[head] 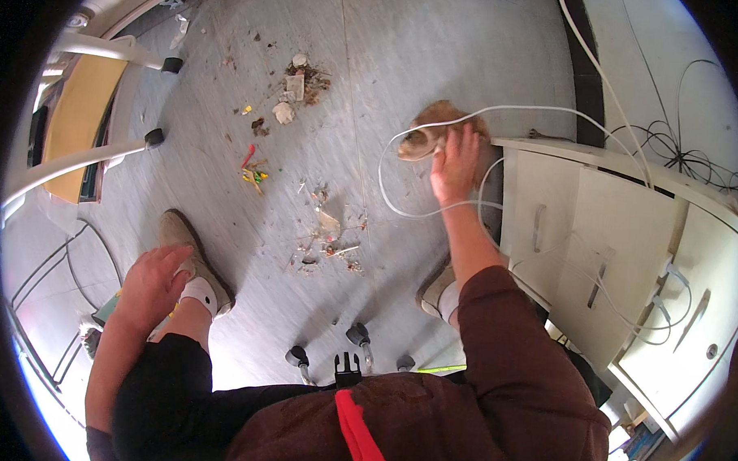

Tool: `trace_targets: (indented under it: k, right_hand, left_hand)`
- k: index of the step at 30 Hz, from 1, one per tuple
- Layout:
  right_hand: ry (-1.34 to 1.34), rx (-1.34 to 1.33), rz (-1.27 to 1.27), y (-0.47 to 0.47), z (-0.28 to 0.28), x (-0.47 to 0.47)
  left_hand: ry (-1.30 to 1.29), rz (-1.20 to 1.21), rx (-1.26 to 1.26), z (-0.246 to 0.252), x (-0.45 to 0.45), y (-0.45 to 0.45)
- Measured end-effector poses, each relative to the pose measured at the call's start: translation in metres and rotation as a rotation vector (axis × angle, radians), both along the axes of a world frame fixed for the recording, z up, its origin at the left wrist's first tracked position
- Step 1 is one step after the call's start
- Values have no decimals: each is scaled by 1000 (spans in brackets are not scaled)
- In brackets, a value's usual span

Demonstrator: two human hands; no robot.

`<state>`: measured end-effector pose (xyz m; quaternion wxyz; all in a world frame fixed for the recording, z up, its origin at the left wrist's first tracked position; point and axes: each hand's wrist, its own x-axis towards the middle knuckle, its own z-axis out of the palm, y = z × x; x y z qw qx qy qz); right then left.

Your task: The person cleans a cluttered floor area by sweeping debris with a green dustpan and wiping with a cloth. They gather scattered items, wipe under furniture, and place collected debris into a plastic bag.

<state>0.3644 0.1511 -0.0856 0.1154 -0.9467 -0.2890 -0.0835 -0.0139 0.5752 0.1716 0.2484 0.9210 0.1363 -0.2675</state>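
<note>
My right hand (455,163) reaches down at the right and touches a brown, furry item (444,113) on the floor. Its fingers lie over the fur, and part of the item is hidden beneath them; I cannot tell whether they grip it. A white cable (519,107) loops across the item and around my wrist. My left hand (157,281) hangs at the left, holding nothing, with its fingers loosely bent above my beige shoe (189,239). Between my feet lies a scatter of litter (327,226) with paper scraps and small bits.
Farther off are more dirt and pale lumps (283,112), and colourful scraps (255,175) with a red piece. A white drawer cabinet (538,175) with cables stands right. White chair legs (97,154) reach in at left, above a black wire frame (44,268). Chair casters (358,334) are below.
</note>
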Motion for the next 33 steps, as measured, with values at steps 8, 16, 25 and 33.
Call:
trace_targets:
  k: [8, 16, 25, 33]
  right_hand:
    - [100, -167, -294, 69, -5, 34]
    - [242, -9, 253, 101, 29, -112]
    - [376, -297, -393, -25, 19, -64]
    - [704, -418, -406, 87, 36, -203]
  left_hand:
    - [-14, 3, -89, -3, 4, 2]
    - [-171, -81, -155, -10, 45, -13]
    - [-187, -34, -208, -11, 38, -17]
    - [-277, -33, -174, -20, 44, -22]
